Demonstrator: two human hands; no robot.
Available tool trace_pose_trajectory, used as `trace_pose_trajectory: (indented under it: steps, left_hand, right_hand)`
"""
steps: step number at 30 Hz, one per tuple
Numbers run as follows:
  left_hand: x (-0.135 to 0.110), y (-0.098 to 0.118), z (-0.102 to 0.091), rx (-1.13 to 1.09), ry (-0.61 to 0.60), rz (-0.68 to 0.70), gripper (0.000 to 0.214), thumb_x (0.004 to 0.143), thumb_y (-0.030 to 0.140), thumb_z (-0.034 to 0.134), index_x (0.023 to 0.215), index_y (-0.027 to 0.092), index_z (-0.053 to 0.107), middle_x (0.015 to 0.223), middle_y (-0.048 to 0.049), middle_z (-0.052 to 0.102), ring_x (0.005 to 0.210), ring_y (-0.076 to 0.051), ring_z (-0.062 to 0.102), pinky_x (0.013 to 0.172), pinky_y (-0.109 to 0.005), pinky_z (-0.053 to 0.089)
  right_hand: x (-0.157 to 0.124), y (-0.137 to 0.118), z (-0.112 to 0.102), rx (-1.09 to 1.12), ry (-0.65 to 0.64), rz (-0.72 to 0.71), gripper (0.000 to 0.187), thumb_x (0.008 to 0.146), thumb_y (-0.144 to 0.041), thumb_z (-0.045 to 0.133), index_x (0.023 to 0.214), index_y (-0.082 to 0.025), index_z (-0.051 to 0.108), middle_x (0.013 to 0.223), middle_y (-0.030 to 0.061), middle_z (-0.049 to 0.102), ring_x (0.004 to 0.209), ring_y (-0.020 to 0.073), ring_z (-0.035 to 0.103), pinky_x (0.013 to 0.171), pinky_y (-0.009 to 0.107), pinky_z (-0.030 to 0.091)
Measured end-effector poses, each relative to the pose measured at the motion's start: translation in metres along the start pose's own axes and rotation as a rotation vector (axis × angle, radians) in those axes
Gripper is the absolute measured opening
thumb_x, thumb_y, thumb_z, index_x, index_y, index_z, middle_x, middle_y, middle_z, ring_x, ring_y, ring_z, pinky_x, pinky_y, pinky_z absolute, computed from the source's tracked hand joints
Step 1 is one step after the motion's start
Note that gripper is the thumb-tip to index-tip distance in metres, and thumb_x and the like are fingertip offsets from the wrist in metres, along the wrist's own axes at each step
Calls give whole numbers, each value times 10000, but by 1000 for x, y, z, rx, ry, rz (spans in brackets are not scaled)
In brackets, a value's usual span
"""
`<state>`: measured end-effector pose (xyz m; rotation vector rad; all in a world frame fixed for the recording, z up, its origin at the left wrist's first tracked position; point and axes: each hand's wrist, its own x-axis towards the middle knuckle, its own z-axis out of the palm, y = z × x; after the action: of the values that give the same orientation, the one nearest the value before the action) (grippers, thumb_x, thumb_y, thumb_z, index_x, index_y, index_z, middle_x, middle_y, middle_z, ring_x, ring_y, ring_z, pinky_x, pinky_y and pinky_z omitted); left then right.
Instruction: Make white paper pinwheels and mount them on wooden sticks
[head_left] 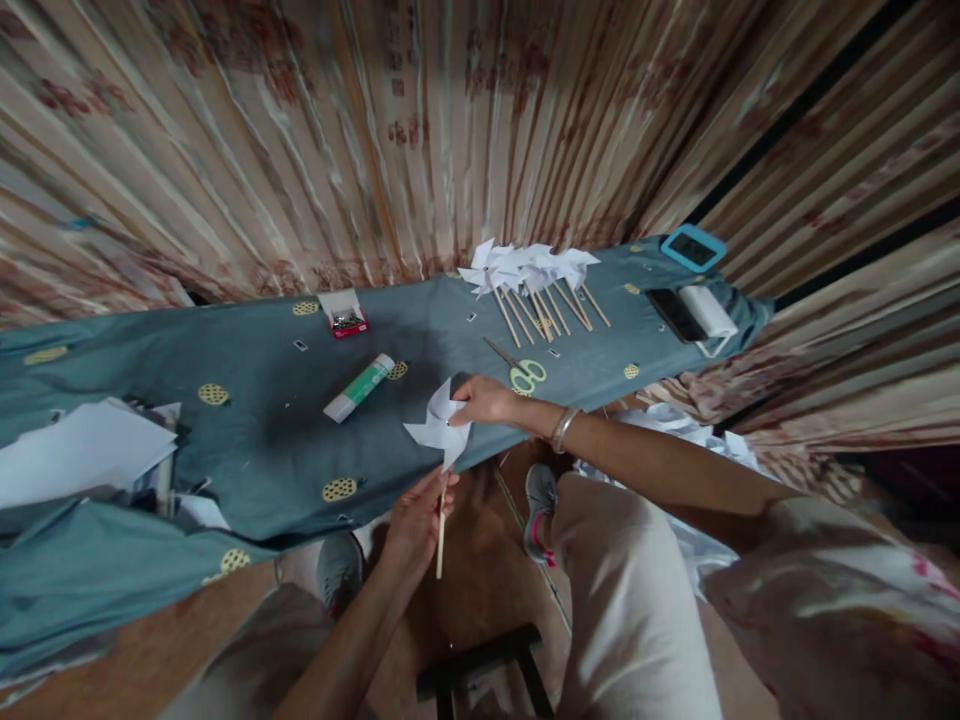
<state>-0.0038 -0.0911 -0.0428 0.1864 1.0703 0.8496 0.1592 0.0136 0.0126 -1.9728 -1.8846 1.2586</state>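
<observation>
A white paper pinwheel on a thin wooden stick is held up over the near edge of the cloth-covered table. My left hand is closed round the stick just below the blades. At the hub, the fingers of my right hand pinch the paper blades. Beyond my hands lies a row of other white pinwheels, their sticks pointing toward me. Scissors with pale green handles rest to the right, and a green-and-white glue stick lies to the left.
A small red-and-white box of metal pins stands at the back. Paper sheets lie at the left. On the right are a blue-framed device and a dark phone. Below are a dark stool and crumpled paper.
</observation>
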Motion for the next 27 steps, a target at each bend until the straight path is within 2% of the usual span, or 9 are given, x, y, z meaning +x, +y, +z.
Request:
trace_pose_trajectory:
  steps: [6, 14, 21, 27]
  left_hand:
    - [2, -2, 1, -14, -21, -5, 393, 400, 214, 936, 717, 77, 748, 637, -50, 693, 493, -50, 504, 467, -173, 358]
    - [1, -1, 3, -19, -29, -10, 400, 377, 244, 948, 678, 90, 734, 639, -39, 680, 505, -45, 499, 485, -179, 363]
    - [1, 0, 4, 7, -52, -20, 328, 459, 221, 924, 683, 83, 728, 624, -37, 665, 509, -54, 510, 493, -193, 365]
    - [4, -2, 2, 10, -56, -35, 317, 481, 208, 910, 724, 90, 744, 632, -31, 675, 494, -52, 503, 491, -198, 368]
  right_hand:
    - [-1, -28, -18, -242, -137, 65, 64, 699, -172, 743, 711, -111, 728, 558, -41, 492, 572, 95, 436, 528, 225, 298]
    - [8, -33, -20, -327, -234, 89, 184, 710, -188, 727, 854, -76, 745, 675, 0, 603, 587, 94, 435, 536, 225, 323]
    - [24, -19, -18, -286, -278, 73, 128, 667, -204, 743, 688, -94, 681, 557, -40, 484, 532, 78, 360, 512, 241, 271]
    - [39, 6, -13, -197, -278, 43, 193, 641, -274, 775, 646, -136, 640, 530, -63, 425, 513, 74, 346, 494, 245, 255]
